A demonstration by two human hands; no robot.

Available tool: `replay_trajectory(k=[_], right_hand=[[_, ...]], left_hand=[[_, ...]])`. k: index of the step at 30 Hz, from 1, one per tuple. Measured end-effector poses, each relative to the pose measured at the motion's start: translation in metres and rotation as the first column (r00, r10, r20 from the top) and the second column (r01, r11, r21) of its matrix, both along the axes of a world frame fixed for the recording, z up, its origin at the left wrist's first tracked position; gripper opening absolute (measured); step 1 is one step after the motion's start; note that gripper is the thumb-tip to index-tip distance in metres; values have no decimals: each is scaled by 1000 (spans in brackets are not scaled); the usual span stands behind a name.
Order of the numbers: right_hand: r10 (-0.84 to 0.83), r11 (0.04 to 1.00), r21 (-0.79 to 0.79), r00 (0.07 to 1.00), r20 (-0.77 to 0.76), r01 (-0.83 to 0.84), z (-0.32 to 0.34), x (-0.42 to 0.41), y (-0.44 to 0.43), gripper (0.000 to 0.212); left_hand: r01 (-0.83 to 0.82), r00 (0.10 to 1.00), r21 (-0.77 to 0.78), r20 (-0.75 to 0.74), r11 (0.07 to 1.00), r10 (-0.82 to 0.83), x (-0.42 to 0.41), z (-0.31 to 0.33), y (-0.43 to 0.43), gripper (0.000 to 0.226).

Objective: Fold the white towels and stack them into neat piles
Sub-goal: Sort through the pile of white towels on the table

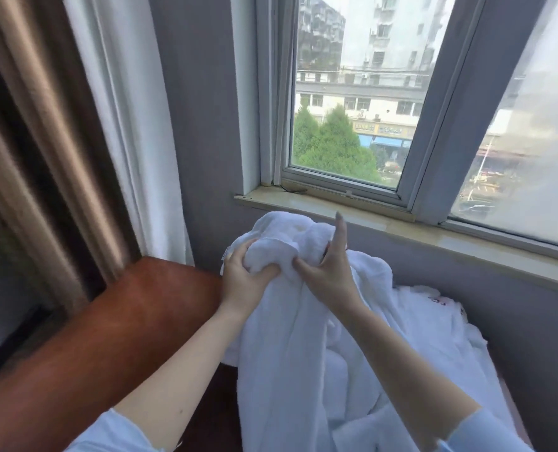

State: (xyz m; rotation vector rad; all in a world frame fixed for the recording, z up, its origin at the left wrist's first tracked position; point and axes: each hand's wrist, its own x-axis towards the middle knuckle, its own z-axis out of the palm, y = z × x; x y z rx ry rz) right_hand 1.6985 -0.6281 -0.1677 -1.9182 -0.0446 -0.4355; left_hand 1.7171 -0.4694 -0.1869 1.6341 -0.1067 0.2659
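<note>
A large white towel (290,347) is lifted in front of me, bunched at the top and hanging down in loose folds. My left hand (243,277) grips the bunched top edge in a fist. My right hand (328,267) pinches the same towel beside it, thumb and lower fingers on the cloth, one finger pointing straight up. More white towels (434,324) lie crumpled in a heap behind and to the right, below the window sill.
A brown padded armrest or headboard (114,327) runs diagonally at the left. A grey wall and stone window sill (368,216) lie straight ahead, with the window above. Brown and white curtains (75,141) hang at the left.
</note>
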Motion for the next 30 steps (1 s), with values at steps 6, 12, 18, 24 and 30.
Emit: replay_trajectory(k=[6, 12, 18, 24, 30], right_hand=[[158, 987, 29, 987, 13, -159, 12, 37, 100, 88], [203, 976, 80, 979, 9, -204, -1, 87, 211, 88], [217, 970, 116, 976, -25, -213, -13, 142, 315, 79], [214, 961, 194, 975, -67, -198, -29, 189, 363, 71], [158, 987, 40, 926, -344, -153, -100, 206, 356, 74]], left_hand=[[-102, 993, 15, 53, 995, 102, 19, 15, 99, 90], [-130, 990, 90, 73, 987, 124, 65, 9, 214, 78], [-163, 982, 170, 121, 972, 143, 119, -1, 319, 54], [-174, 983, 274, 106, 946, 150, 176, -17, 378, 51], [-54, 998, 436, -8, 898, 64, 207, -90, 373, 34]])
